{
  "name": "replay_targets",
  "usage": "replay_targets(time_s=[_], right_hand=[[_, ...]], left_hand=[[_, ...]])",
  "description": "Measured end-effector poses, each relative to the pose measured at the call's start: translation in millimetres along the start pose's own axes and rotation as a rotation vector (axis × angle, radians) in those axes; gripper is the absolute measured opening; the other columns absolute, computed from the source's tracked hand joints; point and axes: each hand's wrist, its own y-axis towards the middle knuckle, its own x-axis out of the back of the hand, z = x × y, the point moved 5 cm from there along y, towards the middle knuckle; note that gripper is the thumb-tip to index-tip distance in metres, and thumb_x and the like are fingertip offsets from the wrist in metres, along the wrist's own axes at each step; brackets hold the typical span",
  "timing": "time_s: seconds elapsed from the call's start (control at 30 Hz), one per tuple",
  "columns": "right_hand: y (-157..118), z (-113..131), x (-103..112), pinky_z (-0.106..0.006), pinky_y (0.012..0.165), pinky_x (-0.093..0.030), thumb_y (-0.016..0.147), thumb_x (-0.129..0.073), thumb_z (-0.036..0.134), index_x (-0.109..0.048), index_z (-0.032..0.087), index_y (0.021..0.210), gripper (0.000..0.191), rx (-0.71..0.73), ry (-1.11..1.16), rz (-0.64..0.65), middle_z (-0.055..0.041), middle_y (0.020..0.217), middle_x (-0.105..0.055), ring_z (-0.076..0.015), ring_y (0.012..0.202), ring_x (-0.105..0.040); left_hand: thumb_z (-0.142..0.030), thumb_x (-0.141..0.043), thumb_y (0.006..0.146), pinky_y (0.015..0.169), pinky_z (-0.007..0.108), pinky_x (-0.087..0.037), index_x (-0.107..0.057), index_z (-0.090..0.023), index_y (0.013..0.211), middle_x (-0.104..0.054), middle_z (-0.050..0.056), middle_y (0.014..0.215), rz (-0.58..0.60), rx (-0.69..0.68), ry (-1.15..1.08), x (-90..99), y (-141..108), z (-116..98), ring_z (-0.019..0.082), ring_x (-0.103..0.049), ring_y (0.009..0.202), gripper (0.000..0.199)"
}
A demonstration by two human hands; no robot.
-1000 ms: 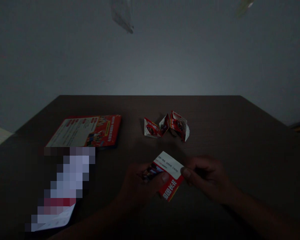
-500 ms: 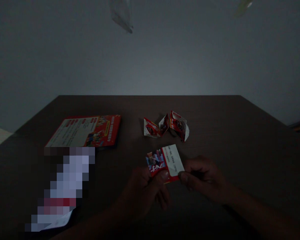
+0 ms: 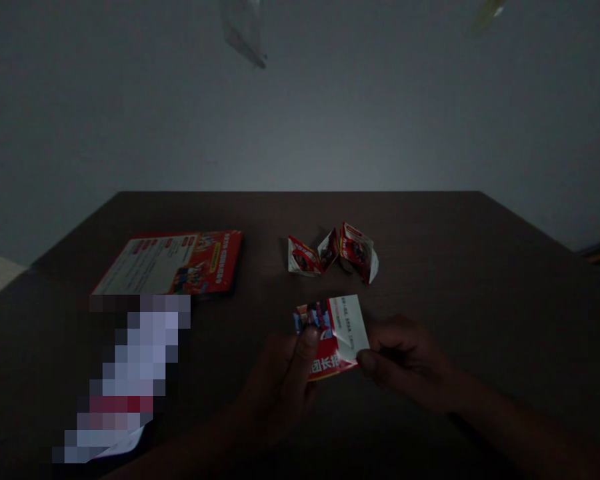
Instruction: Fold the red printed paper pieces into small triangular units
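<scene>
Between my two hands is a small printed leaflet [image 3: 347,333], red with a picture on its left part and a white panel with text on its right. My left hand [image 3: 287,373] grips its left side, thumb pressed on the printed face. At the lower right corner, my right hand [image 3: 410,360] pinches the leaflet between thumb and fingers. Beyond it on the table stand folded red and white paper pieces [image 3: 357,252], creased into zigzag shapes. Whether these pieces are joined, I cannot tell.
A stack of red and white printed sheets [image 3: 210,263] lies at the left of the dark wooden table [image 3: 430,233]. Nearer on the left is a phone-like bright object [image 3: 125,443], mostly blurred by pixels. A pale wall [image 3: 300,120] rises behind the table.
My left thumb has moved up and left across the leaflet, uncovering red print with large characters. The leaflet has turned slightly and lowered a little. My right hand keeps its pinch.
</scene>
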Motion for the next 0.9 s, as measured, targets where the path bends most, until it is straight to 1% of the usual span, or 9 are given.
replay_targets(time_s=[0.1,0.23,0.3,0.37,0.5,0.53,0.67,0.77,0.9], right_hand=[[1,1,-1,-0.018,0.045,-0.028,0.087,-0.051,0.017,-0.045,0.016,0.062,0.026,-0.012,0.013,0.018,0.0053,0.054,-0.039,-0.0055,0.047,-0.034],[1,1,0,-0.017,0.044,-0.028,0.088,-0.051,0.017,-0.047,0.016,0.062,0.026,0.002,0.005,-0.005,0.0052,0.054,-0.04,-0.0055,0.047,-0.035],[0,0,1,-0.017,0.044,-0.028,0.088,-0.051,0.017,-0.048,0.016,0.062,0.026,-0.002,-0.004,-0.023,0.005,0.054,-0.041,-0.0058,0.047,-0.036],[-1,-2,1,-0.018,0.044,-0.029,0.088,-0.051,0.019,-0.048,0.016,0.062,0.026,-0.018,-0.006,-0.031,0.0049,0.053,-0.041,-0.0061,0.048,-0.037],[-2,-4,0,-0.018,0.043,-0.028,0.089,-0.051,0.021,-0.048,0.016,0.063,0.027,-0.05,0.016,-0.023,0.0049,0.053,-0.041,-0.0061,0.046,-0.036],[-2,-4,0,-0.018,0.043,-0.028,0.089,-0.05,0.021,-0.048,0.016,0.063,0.027,-0.055,0.02,-0.024,0.005,0.053,-0.041,-0.0061,0.046,-0.036],[-2,-2,-1,-0.017,0.043,-0.027,0.089,-0.05,0.021,-0.048,0.016,0.064,0.027,-0.064,0.015,-0.009,0.0052,0.054,-0.039,-0.0059,0.046,-0.036],[-1,-1,-2,-0.018,0.045,-0.028,0.089,-0.05,0.02,-0.05,0.015,0.065,0.025,-0.047,0.013,0.01,0.0051,0.054,-0.039,-0.0062,0.048,-0.035],[0,-2,-5,-0.018,0.046,-0.029,0.089,-0.05,0.02,-0.052,0.015,0.066,0.023,-0.033,0.051,0.024,0.0044,0.056,-0.041,-0.0066,0.049,-0.037]], left_hand=[[-0.059,-0.04,0.085,0.035,0.018,-0.031,-0.052,-0.018,0.058,-0.044,-0.005,0.04,-0.015,0.014,-0.002,1.3,1,3,0.009,-0.042,0.036,0.051],[-0.06,-0.038,0.086,0.037,0.018,-0.032,-0.054,-0.017,0.066,-0.049,-0.004,0.049,0.007,0.01,-0.065,0.1,3,10,0.009,-0.046,0.042,0.05],[-0.059,-0.038,0.087,0.038,0.018,-0.029,-0.055,-0.016,0.068,-0.046,-0.004,0.048,0.121,-0.031,-0.062,-4.7,4,10,0.008,-0.042,0.041,0.05],[-0.058,-0.039,0.087,0.039,0.019,-0.027,-0.057,-0.015,0.07,-0.043,-0.005,0.048,0.182,-0.064,-0.054,-6.5,4,10,0.007,-0.037,0.041,0.05],[-0.054,-0.043,0.088,0.045,0.019,-0.031,-0.057,-0.015,0.067,-0.045,-0.003,0.054,0.162,-0.082,-0.037,-3.7,5,9,0.008,-0.04,0.05,0.046],[-0.054,-0.043,0.088,0.045,0.019,-0.03,-0.056,-0.015,0.067,-0.044,-0.004,0.054,0.166,-0.075,-0.053,-3.8,6,9,0.008,-0.039,0.049,0.046],[-0.055,-0.045,0.086,0.038,0.018,-0.023,-0.055,-0.015,0.068,-0.039,-0.006,0.048,0.249,-0.058,-0.134,-7.9,6,8,0.006,-0.032,0.04,0.045],[-0.054,-0.049,0.084,0.039,0.018,-0.027,-0.053,-0.016,0.066,-0.043,-0.005,0.05,0.306,-0.084,-0.154,-10.8,5,5,0.006,-0.037,0.042,0.042],[-0.05,-0.045,0.088,0.041,0.019,-0.028,-0.053,-0.016,0.07,-0.043,-0.005,0.053,0.358,-0.067,-0.161,-13.1,3,7,0.006,-0.036,0.043,0.04]])
